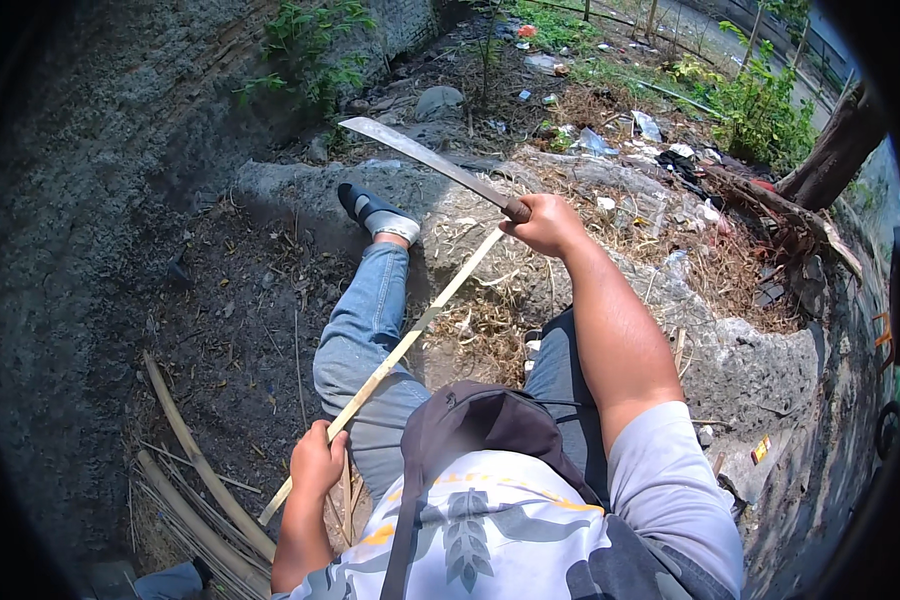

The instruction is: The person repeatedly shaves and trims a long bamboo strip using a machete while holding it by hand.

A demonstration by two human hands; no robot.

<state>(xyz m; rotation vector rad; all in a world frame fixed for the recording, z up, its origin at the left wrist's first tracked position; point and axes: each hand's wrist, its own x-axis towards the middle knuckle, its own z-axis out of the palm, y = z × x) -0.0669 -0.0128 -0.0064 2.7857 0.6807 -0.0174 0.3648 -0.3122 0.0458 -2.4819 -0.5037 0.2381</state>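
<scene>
A long, pale strip of bamboo [382,374] slants across my thigh from lower left to upper right. Low on the strip, my left hand [316,458] is closed around it. My right hand [548,226] grips the brown handle of a machete [420,156], whose blade points up and to the left over my outstretched foot. The strip's far end meets the underside of my right hand; whether those fingers also pinch it is hidden. A dark bag [505,420] lies against my front.
Curved bamboo lengths [205,470] lie at lower left. A rough wall [80,250] rises on the left. Ahead, a stone ledge [300,185] crosses the ground, with dry shavings and scattered litter. A tree trunk [838,150] leans at upper right, and a dark-clad leg shows at lower left.
</scene>
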